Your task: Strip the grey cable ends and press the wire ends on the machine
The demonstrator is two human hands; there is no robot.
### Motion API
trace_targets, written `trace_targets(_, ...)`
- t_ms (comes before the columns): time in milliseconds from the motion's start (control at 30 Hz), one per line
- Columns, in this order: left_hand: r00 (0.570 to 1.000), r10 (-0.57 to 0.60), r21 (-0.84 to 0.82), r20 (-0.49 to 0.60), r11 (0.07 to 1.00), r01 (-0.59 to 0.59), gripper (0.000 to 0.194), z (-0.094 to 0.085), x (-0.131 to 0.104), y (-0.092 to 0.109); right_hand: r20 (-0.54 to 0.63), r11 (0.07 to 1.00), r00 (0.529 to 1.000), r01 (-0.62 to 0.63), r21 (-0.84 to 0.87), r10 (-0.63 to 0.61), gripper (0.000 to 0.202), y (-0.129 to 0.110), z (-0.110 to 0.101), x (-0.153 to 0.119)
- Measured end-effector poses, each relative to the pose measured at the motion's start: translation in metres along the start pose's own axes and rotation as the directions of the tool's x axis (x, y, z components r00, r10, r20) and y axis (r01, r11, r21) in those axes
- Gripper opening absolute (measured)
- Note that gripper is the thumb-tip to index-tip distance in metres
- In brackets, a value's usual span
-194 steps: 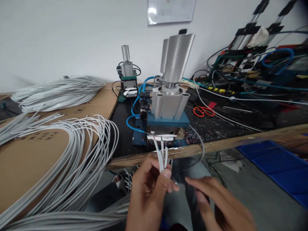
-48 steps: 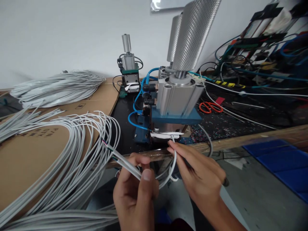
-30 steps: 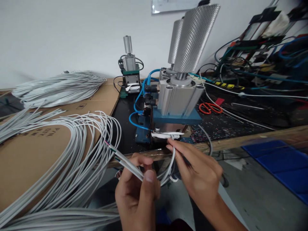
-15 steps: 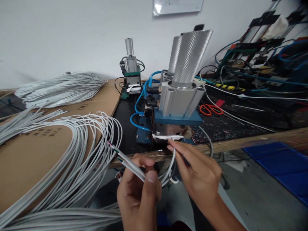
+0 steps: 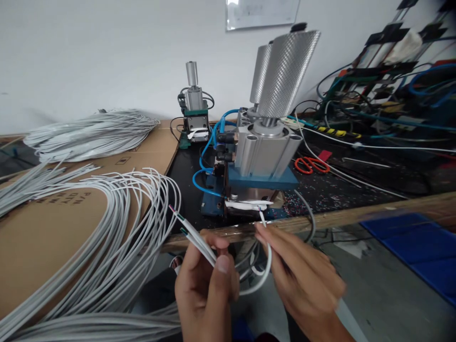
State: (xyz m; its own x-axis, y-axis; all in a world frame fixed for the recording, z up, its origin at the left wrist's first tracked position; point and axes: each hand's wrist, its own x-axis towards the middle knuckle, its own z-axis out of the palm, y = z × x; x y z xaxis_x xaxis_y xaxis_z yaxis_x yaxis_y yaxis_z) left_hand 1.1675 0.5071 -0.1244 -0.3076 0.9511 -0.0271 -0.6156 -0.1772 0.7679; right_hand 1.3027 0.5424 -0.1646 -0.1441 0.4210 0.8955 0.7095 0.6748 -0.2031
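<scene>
My left hand (image 5: 210, 289) is closed around several white cables (image 5: 195, 239), whose stripped ends show thin coloured wires pointing up and left. My right hand (image 5: 302, 275) pinches another white cable (image 5: 268, 254) close to its end. That end, with a bit of coloured wire showing, is just in front of the white-wrapped jaws of the pneumatic press (image 5: 265, 149). The cable curves down from there in a loop towards my left hand. The press has a blue plate, a silver cylinder body and a knurled silver top whose rod shows beneath it.
A bundle of white cables (image 5: 135, 213) lies over cardboard (image 5: 60, 242) at the left, with another pile (image 5: 92, 135) behind. A smaller press (image 5: 194, 107) stands farther back. Orange-handled scissors (image 5: 311, 165) and coloured scraps lie on the black bench right of the large press.
My right hand has drawn back and right from the jaws, and the cable end with coloured wire now shows. The press's knurled top sits higher off its body. My left hand barely moved.
</scene>
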Motion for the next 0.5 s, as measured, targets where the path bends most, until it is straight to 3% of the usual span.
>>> trace_targets(267,0.986,-0.137,0.009,0.091,0.991,0.136,0.02,-0.001,0.001,-0.001,0.012,0.999,1.0,0.006,-0.054,-0.006,0.045,-0.008,-0.02,-0.012)
trace_targets(433,0.962,-0.18,0.204,0.205,0.969,0.138,0.024,-0.003,0.0,-0.005,0.053,0.989,0.994,-0.089,-0.118,0.096,0.049,-0.002,-0.036,-0.047)
trace_targets(500,0.942,-0.191,0.342,0.275,0.935,0.09,0.025,-0.006,-0.001,-0.008,0.146,0.986,0.977,-0.142,-0.082,0.153,0.041,0.005,-0.044,-0.065)
